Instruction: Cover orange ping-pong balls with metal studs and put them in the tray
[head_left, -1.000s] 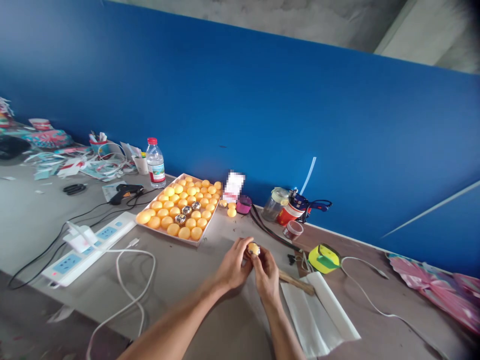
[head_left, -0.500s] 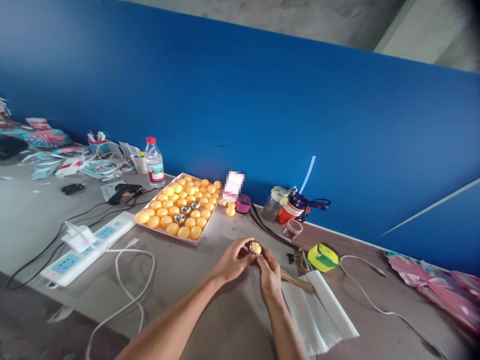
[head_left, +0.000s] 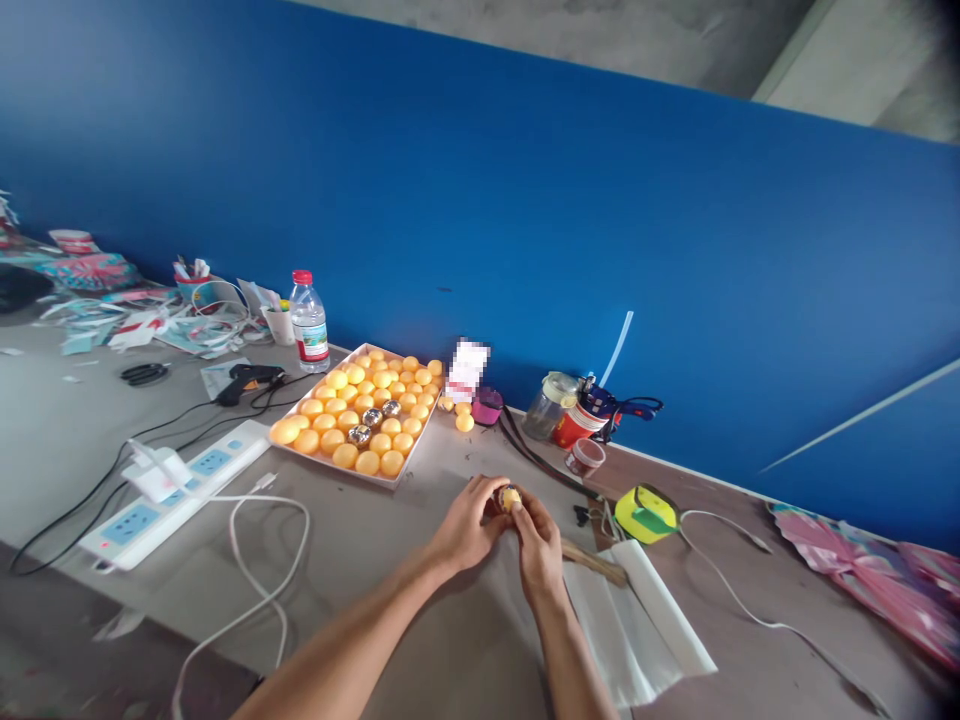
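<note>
Between my two hands is a small orange ball (head_left: 510,497) with a dark, shiny covering round its edge. My left hand (head_left: 474,515) grips it from the left, fingers curled over the far side. From the right my right hand (head_left: 535,535) holds it too, the thumb lying across the front. Up and to the left stands a shallow box (head_left: 395,482) filled with orange balls (head_left: 345,457). Among these sit several balls wrapped in silvery foil (head_left: 359,436).
Left of my arms lie a power strip (head_left: 180,495) and a loose white cable (head_left: 307,530). A water bottle (head_left: 310,325) stands behind the box. To the right are a white sheet (head_left: 637,620), a wooden stick (head_left: 596,562) and a yellow-green tape measure-like object (head_left: 646,513).
My right thumb has moved up over the front of the ball, covering part of its orange face. Both hands stay in nearly the same place.
</note>
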